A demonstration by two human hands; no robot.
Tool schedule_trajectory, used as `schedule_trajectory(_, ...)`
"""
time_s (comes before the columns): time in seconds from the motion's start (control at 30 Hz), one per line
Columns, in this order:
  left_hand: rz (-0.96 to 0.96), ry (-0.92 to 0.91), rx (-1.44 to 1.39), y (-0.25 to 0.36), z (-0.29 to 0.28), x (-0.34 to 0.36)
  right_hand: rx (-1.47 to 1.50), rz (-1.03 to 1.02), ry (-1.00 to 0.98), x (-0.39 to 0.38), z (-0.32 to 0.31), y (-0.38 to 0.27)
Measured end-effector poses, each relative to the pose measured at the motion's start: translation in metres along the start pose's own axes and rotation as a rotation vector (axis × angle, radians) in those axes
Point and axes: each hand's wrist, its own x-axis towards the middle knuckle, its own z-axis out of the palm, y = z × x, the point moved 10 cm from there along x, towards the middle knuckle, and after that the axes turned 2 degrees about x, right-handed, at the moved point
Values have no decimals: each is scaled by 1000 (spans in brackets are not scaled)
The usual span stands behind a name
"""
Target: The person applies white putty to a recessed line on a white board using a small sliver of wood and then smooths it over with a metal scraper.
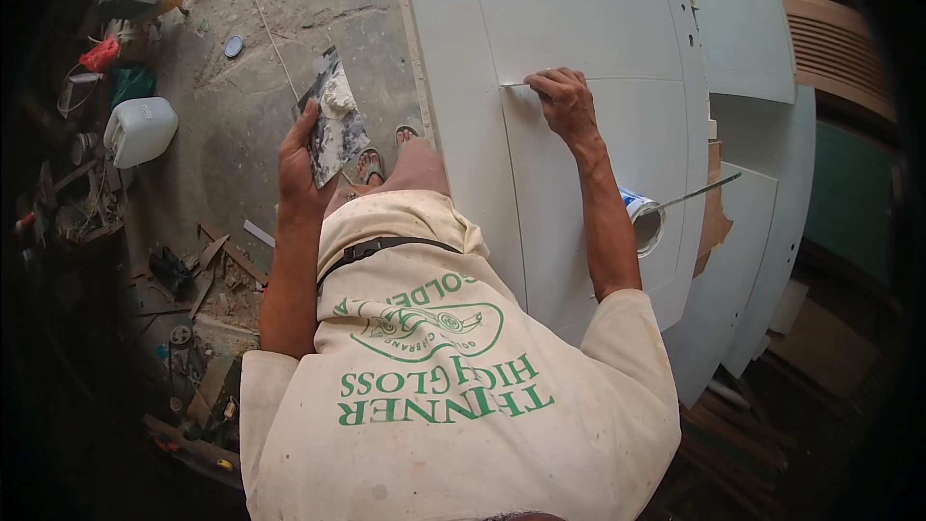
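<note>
My left hand (302, 156) grips a smudged flat board (349, 145) with a mound of white paste (337, 96) on it, held above the floor at my left. My right hand (564, 101) pinches a thin blade (513, 84), its edge at a groove line on a large white panel (453, 29); how much blade the fingers hide I cannot tell. Beside my right forearm, an open can (648, 230) sits on the panel, with a long thin strip (694, 189) reaching out past it to the right.
More pale panels (752, 260) and reddish slatted boards (830, 39) lie at the right. The concrete floor (231, 106) on the left holds a white jerrycan (140, 132), a red bag (98, 55), cords and scattered offcuts (222, 260). My sandalled feet (371, 164) stand by the panel's edge.
</note>
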Motion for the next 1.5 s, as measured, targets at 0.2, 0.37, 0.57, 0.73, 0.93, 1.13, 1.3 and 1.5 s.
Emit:
schedule_trajectory(0.2, 54, 59, -2, 8, -17, -4, -19, 117, 177, -8, -37, 20)
schedule_trajectory(0.37, 34, 28, -17, 6, -15, -4, 91, 274, 168, -25, -21, -18)
schedule_trajectory(0.57, 32, 19, -7, 5, -13, -2, 51, 280, 204, -36, 6, -42)
schedule_trajectory(0.73, 43, 34, 10, 7, -12, -2, 22, 269, 209, -38, 15, -46)
schedule_trajectory(0.93, 57, 61, 17, 8, -14, -1, -39, 321, 161, -41, 23, -50)
schedule_trajectory(1.13, 22, 8, 10, 6, 1, -4, 5, 357, 117, -72, 27, -51)
schedule_trajectory(1.3, 10, -7, -15, 7, -1, -1, 51, 404, 108, -89, 3, -53)
schedule_trajectory(1.5, -41, -44, 4, 2, 7, -3, 26, 324, 239, -64, -19, -29)
